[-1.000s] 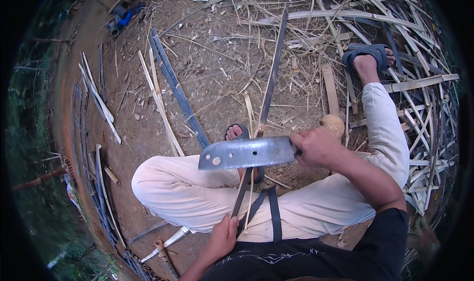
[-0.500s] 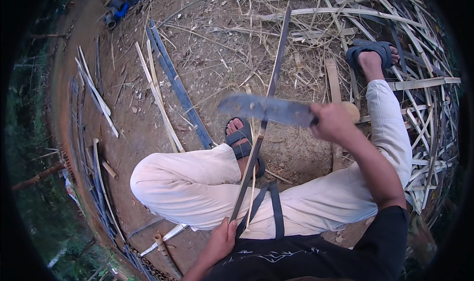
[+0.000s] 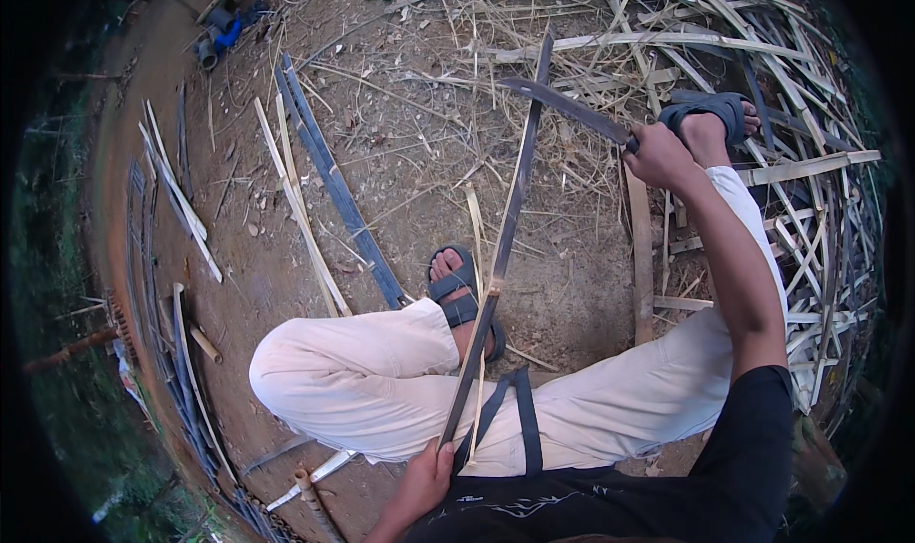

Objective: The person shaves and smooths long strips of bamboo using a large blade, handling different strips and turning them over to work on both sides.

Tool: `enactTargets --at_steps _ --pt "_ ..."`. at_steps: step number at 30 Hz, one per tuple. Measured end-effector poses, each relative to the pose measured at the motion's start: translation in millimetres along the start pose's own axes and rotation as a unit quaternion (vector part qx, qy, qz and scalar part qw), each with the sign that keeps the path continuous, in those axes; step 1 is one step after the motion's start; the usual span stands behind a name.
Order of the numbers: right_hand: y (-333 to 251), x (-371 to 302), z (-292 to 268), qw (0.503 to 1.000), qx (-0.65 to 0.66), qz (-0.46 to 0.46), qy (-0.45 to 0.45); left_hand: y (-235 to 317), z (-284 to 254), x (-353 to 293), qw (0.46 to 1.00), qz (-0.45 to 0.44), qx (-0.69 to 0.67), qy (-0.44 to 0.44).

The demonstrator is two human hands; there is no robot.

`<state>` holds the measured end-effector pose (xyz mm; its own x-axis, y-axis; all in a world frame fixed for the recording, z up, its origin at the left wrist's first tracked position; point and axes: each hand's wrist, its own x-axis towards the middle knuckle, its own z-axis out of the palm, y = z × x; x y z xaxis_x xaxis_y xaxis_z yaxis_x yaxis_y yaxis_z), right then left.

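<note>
My left hand (image 3: 423, 483) is closed around the near end of a long dark bamboo strip (image 3: 513, 204), close to my waist. The strip slants up and away over my bent leg, with a pale node partway along it. My right hand (image 3: 661, 156) grips the handle of a machete (image 3: 570, 109), most of the handle hidden in my fist. Its dark curved blade lies across the strip near the far end; whether it touches cannot be told. A thin pale sliver (image 3: 477, 247) runs beside the strip's left side.
Split bamboo strips (image 3: 805, 171) are heaped at the right, around my sandalled foot (image 3: 710, 123). Dark split bamboo (image 3: 343, 185) and pale strips (image 3: 297, 204) lie on the dirt to the left. A flat wooden piece (image 3: 640, 257) lies right of centre. Shavings litter the ground.
The machete has moved up and away along the strip toward its far end, its blade now seen nearly edge-on. My right arm has stretched forward. My left hand keeps its hold.
</note>
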<state>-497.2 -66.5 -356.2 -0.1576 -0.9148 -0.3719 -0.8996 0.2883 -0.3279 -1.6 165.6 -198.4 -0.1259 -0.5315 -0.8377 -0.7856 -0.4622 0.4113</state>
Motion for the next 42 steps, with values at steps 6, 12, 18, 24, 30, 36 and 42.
enactTargets --at_steps 6,12,18,24,30,36,42 --pt "-29 13 -2 0.989 -0.044 -0.136 -0.05 -4 2 2 0.999 -0.04 -0.014 -0.01" --pt "50 103 -26 0.999 -0.042 -0.007 0.018 13 -3 1 0.999 -0.031 0.011 0.004" --pt "-66 4 -22 0.959 -0.092 -0.209 -0.166 0 20 -1 0.997 -0.017 -0.04 0.058" --pt "-67 3 -17 0.948 -0.116 -0.211 -0.209 -2 18 1 0.996 -0.086 -0.005 0.02" --pt "29 120 -34 0.996 -0.064 -0.056 -0.024 1 21 5 0.998 -0.061 0.003 0.033" --pt "-17 103 -24 0.974 -0.096 -0.189 -0.077 11 18 6 0.993 -0.098 -0.053 0.026" --pt "67 180 -26 0.998 -0.058 0.035 -0.007 20 10 4 0.993 -0.089 -0.071 0.022"
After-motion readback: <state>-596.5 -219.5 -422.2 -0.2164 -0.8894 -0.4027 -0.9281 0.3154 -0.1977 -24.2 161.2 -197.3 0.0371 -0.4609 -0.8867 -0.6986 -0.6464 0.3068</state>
